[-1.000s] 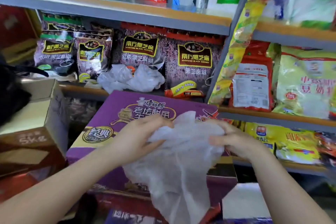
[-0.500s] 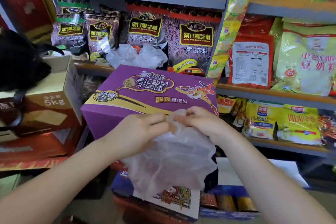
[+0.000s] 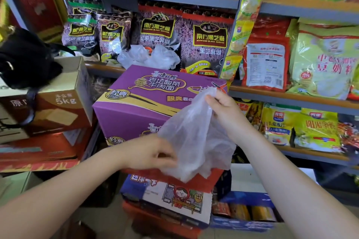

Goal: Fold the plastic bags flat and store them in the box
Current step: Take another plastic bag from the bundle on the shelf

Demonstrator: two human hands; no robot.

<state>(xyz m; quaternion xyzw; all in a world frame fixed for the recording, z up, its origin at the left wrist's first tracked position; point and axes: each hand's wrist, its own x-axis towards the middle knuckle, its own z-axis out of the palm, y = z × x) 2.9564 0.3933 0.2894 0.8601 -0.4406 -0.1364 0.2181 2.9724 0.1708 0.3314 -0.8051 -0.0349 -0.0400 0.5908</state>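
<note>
Bag (image 3: 196,141) pinched in R hand (image 3: 223,111) grip, L hand (image 3: 151,151) grip half-hidden behind it.

Purple box (image 3: 139,108) is blocking straight ahead, top lying bare; brown carton (image 3: 58,106) crowding left, shelves (image 3: 291,97) closing right; open air sitting above stacked boxes (image 3: 174,200).

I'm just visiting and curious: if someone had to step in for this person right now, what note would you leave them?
Right hand: pinches the top corner of the clear plastic bag, holding it up.
Left hand: grips the bag's lower edge.
The bag hangs crumpled in front of the purple box, not yet folded flat.
More loose bags lie on the shelf behind the box.
Left: fold this bag, store it, then the rest.
</note>
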